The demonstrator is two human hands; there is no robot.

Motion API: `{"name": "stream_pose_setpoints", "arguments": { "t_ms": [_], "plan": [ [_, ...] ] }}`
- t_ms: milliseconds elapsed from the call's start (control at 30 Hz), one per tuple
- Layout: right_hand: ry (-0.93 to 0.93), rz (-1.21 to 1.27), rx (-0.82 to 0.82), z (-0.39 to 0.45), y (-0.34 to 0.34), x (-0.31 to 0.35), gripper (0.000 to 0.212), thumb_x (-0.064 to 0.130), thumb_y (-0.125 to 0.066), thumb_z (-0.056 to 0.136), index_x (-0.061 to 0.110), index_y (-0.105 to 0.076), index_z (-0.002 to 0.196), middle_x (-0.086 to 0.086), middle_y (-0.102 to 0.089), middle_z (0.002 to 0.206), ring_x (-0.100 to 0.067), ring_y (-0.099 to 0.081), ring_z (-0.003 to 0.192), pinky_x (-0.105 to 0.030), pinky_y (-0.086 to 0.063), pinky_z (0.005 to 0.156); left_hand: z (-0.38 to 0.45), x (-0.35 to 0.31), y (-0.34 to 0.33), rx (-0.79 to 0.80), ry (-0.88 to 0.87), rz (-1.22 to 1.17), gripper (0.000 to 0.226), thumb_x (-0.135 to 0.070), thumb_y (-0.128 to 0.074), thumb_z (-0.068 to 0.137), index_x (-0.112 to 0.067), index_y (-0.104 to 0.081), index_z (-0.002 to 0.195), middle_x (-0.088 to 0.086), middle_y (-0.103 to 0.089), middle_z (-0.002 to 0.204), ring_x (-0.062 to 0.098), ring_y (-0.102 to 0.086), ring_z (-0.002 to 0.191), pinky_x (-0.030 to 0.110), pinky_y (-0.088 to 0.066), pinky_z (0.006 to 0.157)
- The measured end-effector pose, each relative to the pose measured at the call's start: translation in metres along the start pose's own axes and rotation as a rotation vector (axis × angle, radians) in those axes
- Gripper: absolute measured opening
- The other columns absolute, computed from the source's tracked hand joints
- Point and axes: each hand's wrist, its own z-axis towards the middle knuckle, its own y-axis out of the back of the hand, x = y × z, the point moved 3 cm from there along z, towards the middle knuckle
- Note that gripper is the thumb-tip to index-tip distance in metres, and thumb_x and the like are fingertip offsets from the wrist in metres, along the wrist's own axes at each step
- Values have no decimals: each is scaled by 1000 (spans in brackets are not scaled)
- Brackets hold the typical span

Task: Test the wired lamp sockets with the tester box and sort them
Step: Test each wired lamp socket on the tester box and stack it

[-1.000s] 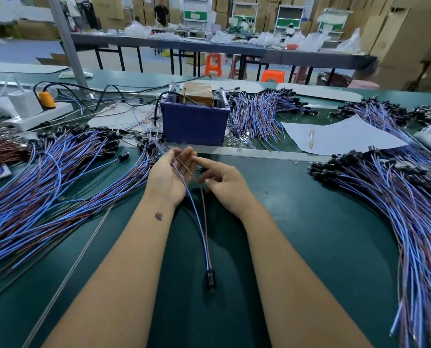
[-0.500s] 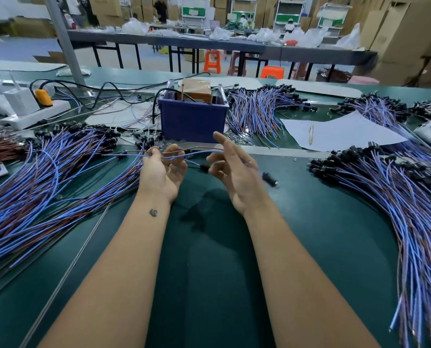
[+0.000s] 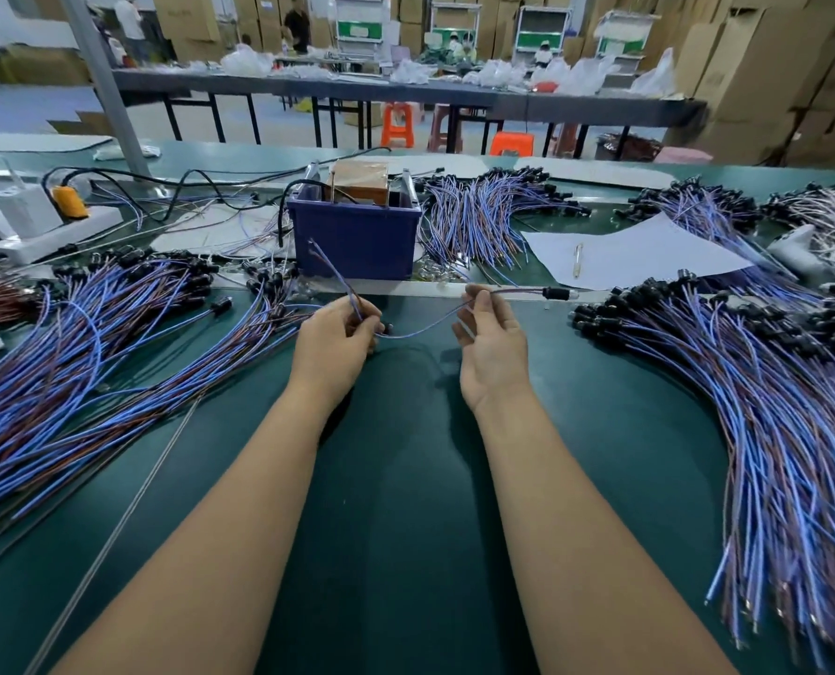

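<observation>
One wired lamp socket [image 3: 554, 293], black with blue and brown leads, stretches between my hands above the green table [image 3: 396, 479]. My left hand [image 3: 335, 341] grips the leads near their bare ends, which stick up toward the blue tester box [image 3: 354, 236]. My right hand [image 3: 491, 333], palm up, pinches the wire close to the socket, which points right. A large pile of wired sockets [image 3: 89, 333] lies on the left and another pile [image 3: 771, 406] on the right.
A further bundle of sockets [image 3: 483, 221] lies behind the box on the right, next to a white sheet [image 3: 639, 255] with a pen on it. A white power strip [image 3: 50, 236] with an orange plug sits at far left. A thin metal rod [image 3: 128, 509] lies diagonally at lower left.
The socket that hung down from my hands has swung up and out to the right. My right hand has moved right along the wire, and my left hand has closed on the lead ends.
</observation>
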Motion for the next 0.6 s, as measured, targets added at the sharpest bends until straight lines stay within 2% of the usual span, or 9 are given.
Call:
{"name": "stream_pose_setpoints", "arguments": {
  "t_ms": [67, 133, 200, 267, 333, 467, 533, 600],
  "plan": [
    [34, -138, 27, -1, 11, 9, 23, 15, -42, 104, 20, -58, 88, 2, -62, 82, -7, -57, 74, -19, -43, 67, -6, -5, -4, 36, -62, 11, 25, -6, -65, 88, -29, -65, 79, -4, -71, 75, 14, -66, 66, 41, -59, 75],
    [97, -363, 52, 1, 25, 24, 23, 15, -44, 104, 19, -60, 88, 1, -61, 72, -5, -57, 62, -13, -44, 57, -14, -14, -12, 66, -158, 89, 17, -14, -70, 86, -30, -71, 83, -12, -69, 72, 2, -60, 61, 34, -57, 72],
    [158, -561, 40, 6, 43, 42, 21, 12, -46, 102, 13, -63, 89, -3, -56, 64, -5, -52, 53, -13, -42, 52, -25, -28, -27, 87, -244, 125, 4, -22, -72, 85, -24, -75, 85, -13, -71, 78, 3, -61, 64, 34, -57, 71],
    [199, -761, -7, 13, 65, 64, 20, 12, -48, 101, 11, -65, 89, -4, -54, 62, -12, -50, 54, -24, -43, 58, -40, -51, -50, 112, -343, 89, 11, -24, -72, 84, -15, -78, 84, -11, -73, 85, 7, -67, 74, 36, -57, 73],
    [252, -959, -56, 19, 86, 89, 22, 15, -50, 100, 9, -68, 90, -9, -61, 69, -23, -54, 65, -34, -44, 66, -58, -80, -78, 164, -448, 70, 9, -22, -75, 83, -14, -78, 83, -6, -75, 85, 11, -70, 77, 36, -57, 74],
    [365, -1345, -172, 23, 122, 146, 27, 23, -48, 99, 7, -69, 90, -9, -67, 83, -28, -56, 74, -37, -43, 65, -94, -131, -132, 387, -644, -25, 6, -17, -75, 84, -13, -78, 88, 0, -73, 82, 19, -68, 73, 36, -56, 70],
    [372, -1485, -252, 23, 138, 169, 30, 23, -46, 100, 7, -67, 88, -11, -64, 79, -33, -56, 74, -36, -41, 59, -103, -146, -153, 515, -625, -64, 13, -17, -75, 84, -14, -78, 96, 1, -74, 90, 15, -66, 81, 30, -52, 74],
    [333, -1617, -327, 24, 155, 182, 29, 22, -44, 100, 11, -62, 79, -8, -60, 74, -34, -54, 73, -31, -33, 51, -109, -151, -173, 676, -622, 53, 29, -20, -74, 85, -22, -73, 114, 1, -73, 104, 15, -65, 91, 26, -49, 78]
  ]
}}
